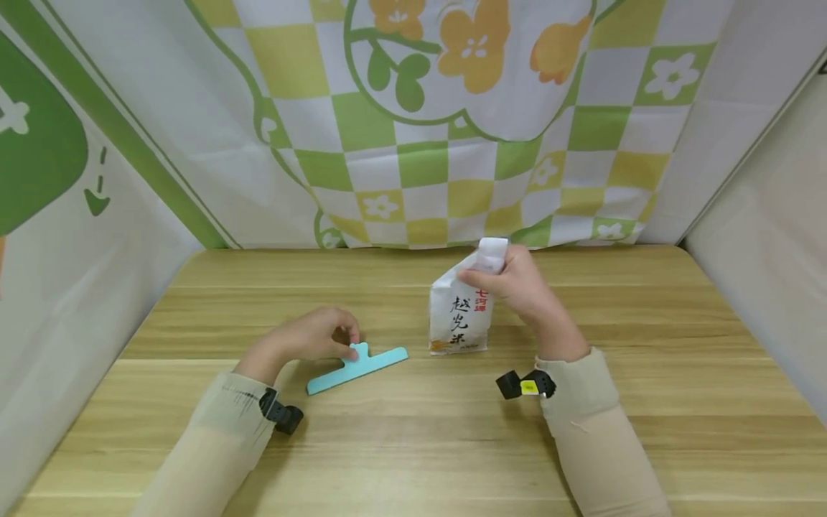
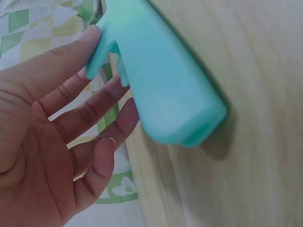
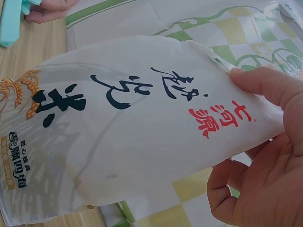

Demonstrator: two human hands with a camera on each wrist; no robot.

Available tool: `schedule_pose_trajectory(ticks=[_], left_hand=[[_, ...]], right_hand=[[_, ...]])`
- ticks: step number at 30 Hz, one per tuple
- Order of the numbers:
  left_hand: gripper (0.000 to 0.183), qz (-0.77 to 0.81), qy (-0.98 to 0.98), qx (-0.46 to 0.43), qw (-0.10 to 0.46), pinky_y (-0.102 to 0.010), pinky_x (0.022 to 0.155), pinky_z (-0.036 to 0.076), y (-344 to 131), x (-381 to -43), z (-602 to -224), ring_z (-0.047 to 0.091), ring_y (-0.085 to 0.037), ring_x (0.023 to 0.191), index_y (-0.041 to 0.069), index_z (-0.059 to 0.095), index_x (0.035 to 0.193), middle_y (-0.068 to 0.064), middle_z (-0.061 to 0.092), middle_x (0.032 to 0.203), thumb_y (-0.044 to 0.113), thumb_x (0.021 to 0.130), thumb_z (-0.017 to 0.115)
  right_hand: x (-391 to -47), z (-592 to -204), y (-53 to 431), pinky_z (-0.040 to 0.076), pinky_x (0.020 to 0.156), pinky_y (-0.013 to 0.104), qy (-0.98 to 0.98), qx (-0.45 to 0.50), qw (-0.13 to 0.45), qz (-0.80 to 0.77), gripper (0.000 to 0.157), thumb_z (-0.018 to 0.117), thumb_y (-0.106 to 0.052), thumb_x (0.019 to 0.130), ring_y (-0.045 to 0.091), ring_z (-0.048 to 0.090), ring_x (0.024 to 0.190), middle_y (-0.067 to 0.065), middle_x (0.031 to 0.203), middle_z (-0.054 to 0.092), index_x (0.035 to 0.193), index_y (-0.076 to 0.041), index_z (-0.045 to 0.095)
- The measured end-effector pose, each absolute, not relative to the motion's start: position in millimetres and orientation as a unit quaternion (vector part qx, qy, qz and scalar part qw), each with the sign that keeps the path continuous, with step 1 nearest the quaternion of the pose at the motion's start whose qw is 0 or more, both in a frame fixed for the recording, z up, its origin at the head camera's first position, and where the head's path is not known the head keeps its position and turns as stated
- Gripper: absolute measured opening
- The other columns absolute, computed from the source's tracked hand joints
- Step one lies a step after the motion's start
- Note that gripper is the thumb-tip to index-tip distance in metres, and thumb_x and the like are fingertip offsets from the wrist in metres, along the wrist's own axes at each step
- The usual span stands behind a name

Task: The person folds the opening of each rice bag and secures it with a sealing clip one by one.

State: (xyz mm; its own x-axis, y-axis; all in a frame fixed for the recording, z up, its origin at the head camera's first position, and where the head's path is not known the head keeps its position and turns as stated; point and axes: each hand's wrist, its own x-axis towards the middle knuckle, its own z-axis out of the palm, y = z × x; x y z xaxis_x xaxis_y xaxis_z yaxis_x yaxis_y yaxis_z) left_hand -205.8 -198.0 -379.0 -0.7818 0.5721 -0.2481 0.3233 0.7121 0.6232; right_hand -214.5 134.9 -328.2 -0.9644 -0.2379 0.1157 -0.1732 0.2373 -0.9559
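A turquoise bag clip (image 1: 357, 368) with a long flat bar lies low over the wooden table, left of centre. My left hand (image 1: 320, 334) pinches its short handle between thumb and fingers; the left wrist view shows the thumb (image 2: 75, 56) on the handle of the clip (image 2: 165, 80). To the right, a white paper rice bag (image 1: 460, 312) with black and red lettering stands upright, its top folded over. My right hand (image 1: 513, 281) grips the bag near the top. In the right wrist view the thumb (image 3: 260, 82) presses the printed face of the bag (image 3: 137, 127).
The wooden table (image 1: 413, 445) reaches back to a hanging cloth (image 1: 423, 172) with green and yellow checks and flowers. Pale cloth walls stand at both sides. Each wrist carries a small black camera, the right one (image 1: 526, 385) beside the cuff.
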Motion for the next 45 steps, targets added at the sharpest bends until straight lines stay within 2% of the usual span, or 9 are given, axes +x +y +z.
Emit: schedule_pose_trajectory(ticks=[6,11,13,18,23,27,31,35,45], left_hand=[[0.013,0.286,0.899,0.249,0.216,-0.040,0.090,0.055,-197,-207,-376,0.066,-0.020,0.100,0.011,0.063,0.088,-0.004,0.069,0.107,0.015,0.088,0.075],[0.029,0.286,0.903,0.237,0.217,-0.038,0.089,0.055,-196,-207,-374,0.066,-0.020,0.099,0.004,0.066,0.112,-0.007,0.071,0.107,0.016,0.088,0.076],[0.034,0.282,0.906,0.230,0.216,-0.039,0.089,0.056,-195,-207,-373,0.067,-0.020,0.099,0.002,0.067,0.117,-0.008,0.072,0.107,0.017,0.088,0.076],[0.028,0.271,0.913,0.213,0.217,-0.042,0.092,0.055,-193,-208,-372,0.066,-0.022,0.102,0.003,0.072,0.113,-0.008,0.072,0.109,0.018,0.089,0.075],[0.029,0.273,0.914,0.197,0.224,-0.043,0.093,0.054,-191,-208,-372,0.065,-0.026,0.106,0.001,0.071,0.116,-0.011,0.071,0.113,0.016,0.091,0.073],[0.034,0.292,0.919,0.151,0.220,-0.046,0.094,0.053,-192,-209,-372,0.064,-0.030,0.110,-0.001,0.067,0.122,-0.017,0.069,0.120,0.017,0.094,0.069],[0.041,0.338,0.917,0.098,0.187,-0.048,0.095,0.052,-195,-211,-369,0.062,-0.034,0.114,-0.005,0.061,0.129,-0.023,0.065,0.125,0.019,0.096,0.066],[0.043,0.361,0.920,0.070,0.136,-0.050,0.099,0.050,-195,-211,-365,0.058,-0.038,0.120,-0.003,0.059,0.133,-0.024,0.062,0.129,0.021,0.098,0.064],[0.042,0.393,0.918,0.037,0.042,-0.046,0.094,0.056,-186,-205,-351,0.065,-0.033,0.117,0.005,0.062,0.133,-0.016,0.068,0.128,0.023,0.096,0.067]], right_hand=[[-214,-328,135,0.054,0.069,0.028,0.785,-0.132,0.027,-0.604,0.022,0.073,-0.006,0.087,0.012,0.064,0.076,-0.004,0.080,0.068,0.102,0.010,0.069],[-214,-329,135,0.054,0.069,0.028,0.784,-0.133,0.027,-0.606,0.022,0.072,-0.005,0.087,0.012,0.063,0.076,-0.004,0.079,0.067,0.102,0.010,0.068],[-214,-330,135,0.054,0.069,0.028,0.783,-0.132,0.026,-0.607,0.022,0.072,-0.005,0.087,0.012,0.063,0.076,-0.004,0.080,0.067,0.102,0.010,0.068],[-214,-330,135,0.054,0.069,0.028,0.786,-0.129,0.022,-0.605,0.022,0.073,-0.006,0.087,0.012,0.063,0.076,-0.004,0.080,0.067,0.102,0.010,0.068],[-214,-330,135,0.054,0.069,0.028,0.786,-0.127,0.022,-0.605,0.022,0.073,-0.005,0.087,0.011,0.063,0.075,-0.005,0.078,0.068,0.102,0.010,0.069],[-214,-330,134,0.054,0.070,0.028,0.786,-0.131,0.023,-0.604,0.021,0.073,-0.006,0.087,0.011,0.063,0.076,-0.003,0.080,0.068,0.102,0.009,0.069],[-214,-331,134,0.055,0.070,0.029,0.786,-0.130,0.022,-0.604,0.021,0.073,-0.006,0.087,0.012,0.064,0.076,-0.002,0.080,0.068,0.101,0.008,0.069],[-214,-330,134,0.055,0.070,0.028,0.786,-0.128,0.023,-0.605,0.022,0.073,-0.006,0.087,0.011,0.064,0.076,-0.003,0.080,0.068,0.102,0.009,0.069],[-213,-327,133,0.056,0.072,0.031,0.788,-0.132,0.023,-0.601,0.021,0.073,-0.007,0.087,0.014,0.065,0.078,-0.001,0.082,0.068,0.102,0.006,0.069]])
